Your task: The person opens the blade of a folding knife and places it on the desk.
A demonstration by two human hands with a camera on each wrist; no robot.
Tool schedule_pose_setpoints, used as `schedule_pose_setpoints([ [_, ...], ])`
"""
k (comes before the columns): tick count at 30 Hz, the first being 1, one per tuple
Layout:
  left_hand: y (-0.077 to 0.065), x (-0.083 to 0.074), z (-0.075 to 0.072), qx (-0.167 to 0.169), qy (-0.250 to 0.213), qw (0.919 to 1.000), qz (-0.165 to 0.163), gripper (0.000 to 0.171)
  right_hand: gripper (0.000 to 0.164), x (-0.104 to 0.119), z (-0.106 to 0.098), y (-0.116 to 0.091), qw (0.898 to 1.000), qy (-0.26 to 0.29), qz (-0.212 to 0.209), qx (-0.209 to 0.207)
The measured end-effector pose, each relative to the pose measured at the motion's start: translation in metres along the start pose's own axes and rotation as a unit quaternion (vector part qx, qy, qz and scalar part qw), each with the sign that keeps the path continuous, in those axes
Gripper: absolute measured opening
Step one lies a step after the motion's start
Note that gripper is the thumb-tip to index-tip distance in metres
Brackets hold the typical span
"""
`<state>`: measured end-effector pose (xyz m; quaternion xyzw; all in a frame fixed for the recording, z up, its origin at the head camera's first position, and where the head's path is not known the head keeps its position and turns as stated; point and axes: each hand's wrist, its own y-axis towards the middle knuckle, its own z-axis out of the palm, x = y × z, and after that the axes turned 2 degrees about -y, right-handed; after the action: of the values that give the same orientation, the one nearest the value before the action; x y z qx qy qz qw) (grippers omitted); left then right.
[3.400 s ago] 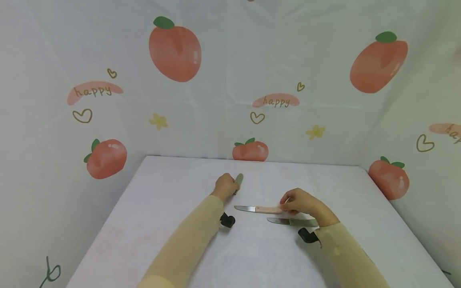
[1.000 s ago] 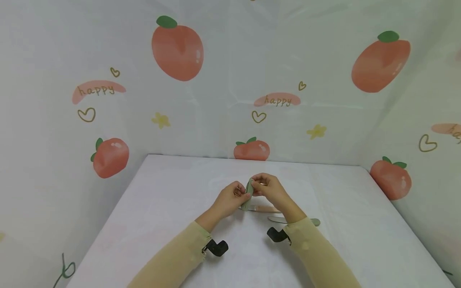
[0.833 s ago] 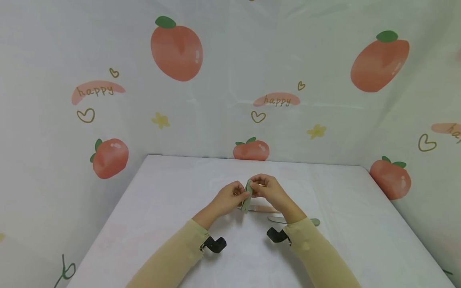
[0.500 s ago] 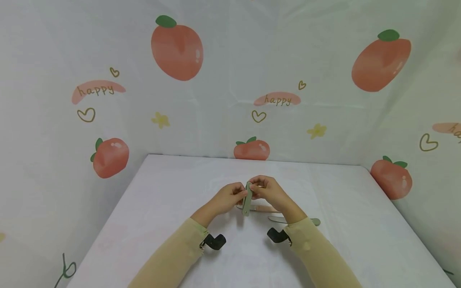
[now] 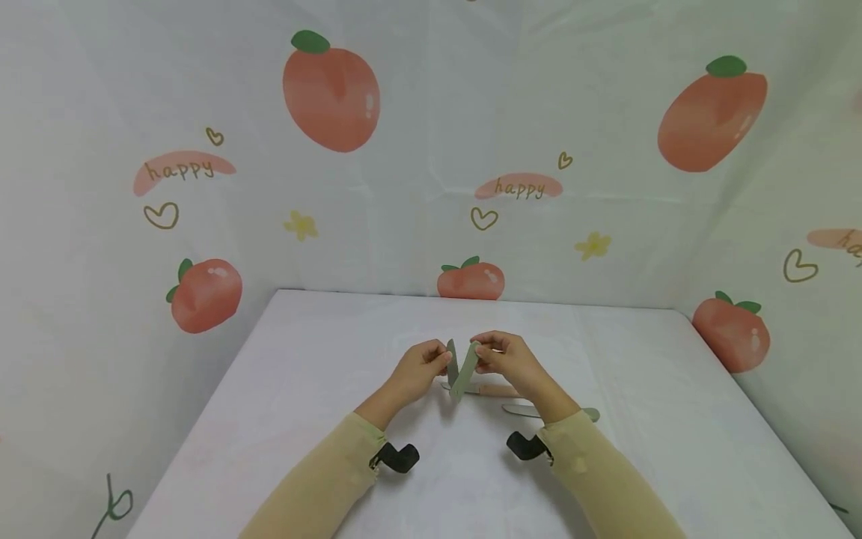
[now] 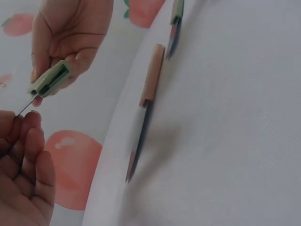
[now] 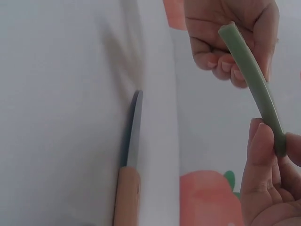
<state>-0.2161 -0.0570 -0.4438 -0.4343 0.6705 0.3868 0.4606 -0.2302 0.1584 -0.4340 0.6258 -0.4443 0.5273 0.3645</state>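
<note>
A green-handled folding knife (image 5: pixel 465 374) is held above the table, its blade and handle spread in a narrow V. My left hand (image 5: pixel 414 369) pinches the blade between thumb and fingers. With thumb and fingertips my right hand (image 5: pixel 509 359) grips the free end of the handle. The left wrist view shows the thin blade coming out of the slotted green handle (image 6: pixel 52 77). Below the hands, an unfolded knife with a peach-coloured handle (image 5: pixel 497 391) lies on the table. Nearer my right forearm lies another unfolded green-handled knife (image 5: pixel 591 415), partly hidden by that wrist.
The white-covered table (image 5: pixel 323 337) meets a patterned cloth backdrop (image 5: pixel 404 224) with fruit prints behind it. The unfolded blade of the peach-handled knife (image 7: pixel 135 132) lies bare under the hands. A black wrist camera (image 5: pixel 397 457) hangs at each sleeve.
My left hand picked up the green knife and my right hand left the peach-handled one to grip it too. The blade has now swung out from the handle as the hands part.
</note>
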Motion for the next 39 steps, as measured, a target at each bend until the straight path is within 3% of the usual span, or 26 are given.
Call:
schedule_pose_setpoints([
  [6,0.002,0.016,-0.002,-0.05,-0.038,0.998,0.012,0.018,0.029,-0.005,-0.008,-0.002,0.999,0.025,0.017,-0.015],
  [14,-0.003,0.008,-0.007,-0.089,-0.058,0.9942,0.017,0.018,0.027,-0.006,-0.019,-0.007,0.999,0.034,0.024,-0.016],
  [19,0.0,0.012,-0.009,-0.099,-0.068,0.9928,0.007,0.017,0.025,-0.008,-0.023,-0.008,0.998,0.044,0.034,-0.018],
  [24,0.001,0.016,-0.012,-0.095,-0.078,0.9922,-0.021,0.007,0.024,-0.011,-0.025,-0.009,0.999,0.033,0.033,0.003],
  [28,0.0,0.016,-0.016,-0.084,-0.063,0.9932,-0.05,0.01,0.024,-0.014,-0.026,-0.01,0.999,0.011,0.04,0.031],
  [33,0.0,0.017,-0.018,-0.058,-0.051,0.994,-0.077,0.012,0.025,-0.015,-0.027,-0.01,0.997,-0.027,0.041,0.057],
  [39,0.0,0.016,-0.022,-0.013,-0.031,0.9958,-0.086,0.015,0.026,-0.013,-0.026,-0.013,0.994,-0.048,0.05,0.085],
])
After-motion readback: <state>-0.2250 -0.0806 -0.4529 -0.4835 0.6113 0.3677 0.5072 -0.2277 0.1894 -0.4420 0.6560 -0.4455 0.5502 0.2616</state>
